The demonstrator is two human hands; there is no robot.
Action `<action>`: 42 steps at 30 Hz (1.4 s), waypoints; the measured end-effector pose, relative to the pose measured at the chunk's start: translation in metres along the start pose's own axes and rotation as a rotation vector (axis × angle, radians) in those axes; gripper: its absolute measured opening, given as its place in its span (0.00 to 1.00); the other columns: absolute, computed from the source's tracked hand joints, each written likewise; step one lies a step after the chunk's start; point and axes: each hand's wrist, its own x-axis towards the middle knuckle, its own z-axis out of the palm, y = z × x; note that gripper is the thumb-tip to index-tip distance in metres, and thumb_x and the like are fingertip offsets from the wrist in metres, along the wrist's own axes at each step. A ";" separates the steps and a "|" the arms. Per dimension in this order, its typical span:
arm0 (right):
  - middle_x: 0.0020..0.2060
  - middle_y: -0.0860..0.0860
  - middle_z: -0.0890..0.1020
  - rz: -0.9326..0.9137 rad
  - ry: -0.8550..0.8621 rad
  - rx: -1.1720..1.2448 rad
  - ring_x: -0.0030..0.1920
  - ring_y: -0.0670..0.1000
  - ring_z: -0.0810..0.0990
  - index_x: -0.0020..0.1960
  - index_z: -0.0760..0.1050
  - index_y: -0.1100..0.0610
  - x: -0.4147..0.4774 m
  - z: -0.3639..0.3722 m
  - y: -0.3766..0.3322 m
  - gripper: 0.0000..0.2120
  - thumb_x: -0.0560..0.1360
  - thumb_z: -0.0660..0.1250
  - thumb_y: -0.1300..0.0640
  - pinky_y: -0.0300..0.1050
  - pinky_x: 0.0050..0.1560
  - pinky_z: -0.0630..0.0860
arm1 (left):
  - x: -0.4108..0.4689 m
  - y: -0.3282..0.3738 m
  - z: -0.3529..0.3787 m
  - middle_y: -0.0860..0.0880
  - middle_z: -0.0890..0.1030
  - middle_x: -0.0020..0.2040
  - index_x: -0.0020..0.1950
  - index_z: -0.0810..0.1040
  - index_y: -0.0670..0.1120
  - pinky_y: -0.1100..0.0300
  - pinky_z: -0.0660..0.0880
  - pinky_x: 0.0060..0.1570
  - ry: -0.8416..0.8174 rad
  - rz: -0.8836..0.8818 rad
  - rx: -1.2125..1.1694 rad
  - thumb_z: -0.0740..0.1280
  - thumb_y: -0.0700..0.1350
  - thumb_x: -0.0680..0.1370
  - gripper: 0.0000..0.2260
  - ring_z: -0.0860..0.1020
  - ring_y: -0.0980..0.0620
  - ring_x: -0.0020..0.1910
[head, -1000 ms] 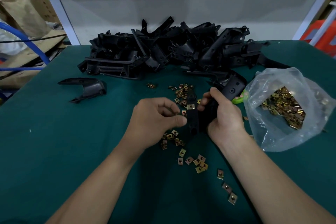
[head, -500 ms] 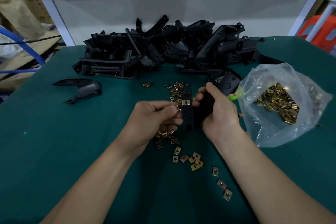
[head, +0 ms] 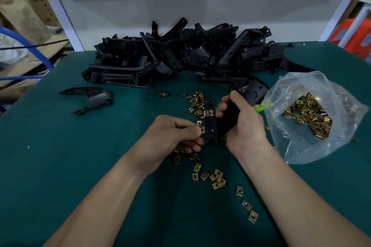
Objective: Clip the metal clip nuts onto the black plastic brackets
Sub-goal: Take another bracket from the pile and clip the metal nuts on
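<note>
Our left hand [head: 172, 136] has closed in, its pinched clip nut [head: 202, 130] now touching the left edge of the bracket [head: 211, 126] (long axis pointing away from us), which our right hand [head: 243, 124] grips, just below the fitted nut [head: 208, 113].

A dark green surface [head: 60, 166] fills most of the frame. A clear bag [head: 301, 146] slumps at right, with a lime-green scrap [head: 259, 108] at its left edge. At upper left are blue tube [head: 20, 77], cardboard [head: 26, 62] and a brown sack [head: 22, 16]. Something orange [head: 349, 34] sits at upper right.
</note>
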 end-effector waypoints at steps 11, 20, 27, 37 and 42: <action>0.33 0.51 0.76 -0.013 -0.011 -0.025 0.30 0.49 0.74 0.40 0.79 0.57 0.001 -0.003 -0.003 0.12 0.79 0.70 0.51 0.42 0.34 0.75 | 0.000 0.000 0.001 0.41 0.87 0.43 0.47 0.88 0.42 0.64 0.79 0.40 -0.001 -0.003 0.027 0.71 0.41 0.79 0.06 0.84 0.50 0.40; 0.31 0.52 0.76 -0.083 -0.023 -0.041 0.29 0.50 0.74 0.35 0.80 0.55 -0.001 -0.001 -0.001 0.16 0.79 0.71 0.52 0.42 0.31 0.77 | -0.002 0.001 0.006 0.41 0.87 0.40 0.41 0.88 0.44 0.63 0.79 0.37 0.057 0.004 0.088 0.72 0.40 0.80 0.08 0.84 0.50 0.37; 0.29 0.52 0.75 -0.163 0.080 -0.012 0.26 0.50 0.72 0.34 0.79 0.57 -0.006 0.003 0.005 0.15 0.79 0.71 0.55 0.40 0.28 0.74 | -0.002 0.001 0.010 0.45 0.87 0.37 0.41 0.88 0.46 0.64 0.78 0.36 0.118 0.037 0.236 0.73 0.39 0.78 0.07 0.85 0.51 0.35; 0.29 0.51 0.77 -0.148 0.146 -0.082 0.26 0.49 0.73 0.36 0.79 0.55 -0.006 0.003 0.011 0.13 0.78 0.72 0.54 0.40 0.27 0.72 | -0.003 0.003 0.013 0.47 0.86 0.35 0.39 0.88 0.46 0.65 0.78 0.35 0.093 0.004 0.325 0.73 0.41 0.77 0.08 0.84 0.50 0.34; 0.29 0.50 0.78 -0.123 0.177 -0.117 0.25 0.48 0.74 0.38 0.79 0.56 -0.007 0.004 0.005 0.13 0.79 0.71 0.54 0.40 0.27 0.74 | -0.003 0.006 0.012 0.43 0.86 0.37 0.40 0.87 0.44 0.62 0.79 0.36 0.043 -0.028 0.205 0.72 0.39 0.79 0.09 0.84 0.49 0.34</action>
